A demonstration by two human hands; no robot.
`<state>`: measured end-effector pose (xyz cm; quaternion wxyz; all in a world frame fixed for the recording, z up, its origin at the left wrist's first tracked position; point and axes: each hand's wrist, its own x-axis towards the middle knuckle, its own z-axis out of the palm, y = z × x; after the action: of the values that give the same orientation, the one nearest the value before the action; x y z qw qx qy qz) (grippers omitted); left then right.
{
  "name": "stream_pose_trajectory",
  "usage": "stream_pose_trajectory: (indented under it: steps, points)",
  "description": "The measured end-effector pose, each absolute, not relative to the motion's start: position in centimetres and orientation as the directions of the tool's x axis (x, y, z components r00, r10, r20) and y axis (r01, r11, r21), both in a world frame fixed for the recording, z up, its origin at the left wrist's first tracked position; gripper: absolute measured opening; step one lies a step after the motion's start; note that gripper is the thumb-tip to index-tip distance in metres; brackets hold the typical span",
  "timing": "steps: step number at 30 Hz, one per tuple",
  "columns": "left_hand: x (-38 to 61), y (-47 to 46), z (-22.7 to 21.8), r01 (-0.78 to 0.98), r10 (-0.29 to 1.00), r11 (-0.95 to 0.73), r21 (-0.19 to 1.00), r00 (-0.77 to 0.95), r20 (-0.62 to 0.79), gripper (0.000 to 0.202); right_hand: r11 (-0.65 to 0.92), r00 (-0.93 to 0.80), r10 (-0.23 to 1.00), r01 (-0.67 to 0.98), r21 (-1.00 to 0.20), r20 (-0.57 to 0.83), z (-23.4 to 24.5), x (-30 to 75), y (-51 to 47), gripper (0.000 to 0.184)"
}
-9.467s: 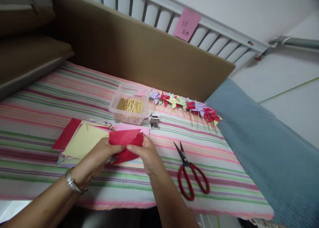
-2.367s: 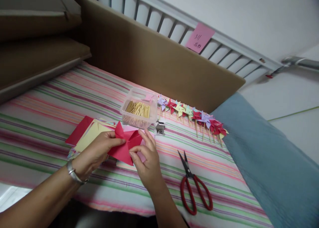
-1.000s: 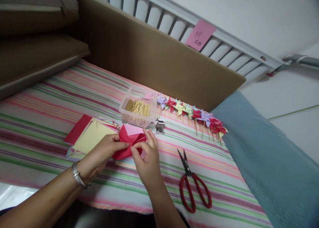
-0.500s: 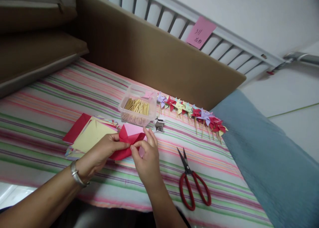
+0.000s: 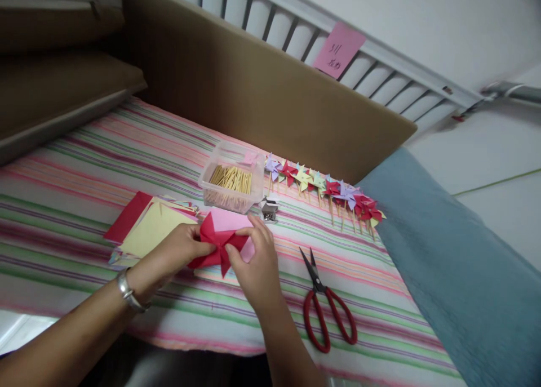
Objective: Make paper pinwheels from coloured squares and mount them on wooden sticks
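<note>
A red paper pinwheel (image 5: 220,238), its corners folded in to the middle, is held between my two hands. My left hand (image 5: 180,250) pinches its left side, thumb near the centre. From the right, my right hand (image 5: 257,257) grips it with the thumb by the centre and the fingers over its right edge. Under it lies pink paper (image 5: 226,218). Beside my left hand is a stack of coloured paper sheets (image 5: 150,229), yellow on top with red sticking out. Just beyond my right fingers sits a small open box of metal bits (image 5: 269,211), too small to make out.
A clear plastic box (image 5: 231,204) of thin wooden sticks (image 5: 232,178) stands behind the hands. Several finished pinwheels (image 5: 332,188) lie in a row at the back right. Red-handled scissors (image 5: 319,297) rest partly open on the striped cloth (image 5: 203,314). A brown board (image 5: 253,83) borders the back.
Another part of the red paper is folded in, and a pointed corner now hangs toward me. My right hand has shifted slightly right, its thumb now by the centre.
</note>
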<state>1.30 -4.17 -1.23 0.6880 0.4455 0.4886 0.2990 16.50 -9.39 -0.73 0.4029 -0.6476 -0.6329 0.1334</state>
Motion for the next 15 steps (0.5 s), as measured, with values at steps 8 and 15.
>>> stream_pose_trajectory:
  steps: [8, 15]
  points:
    - [1.2, -4.3, -2.5, 0.245, 0.776, 0.233, 0.941, 0.537, -0.332, 0.007, 0.137, -0.041, 0.987, 0.701, -0.699, 0.153, 0.9, 17.6, -10.0, 0.055]
    - [2.1, -4.7, -2.8, 0.344, 0.772, 0.114, 0.932, 0.559, -0.301, 0.010, 0.113, -0.106, 0.993, 0.734, -0.670, 0.052, -0.1, 17.3, -10.2, 0.060]
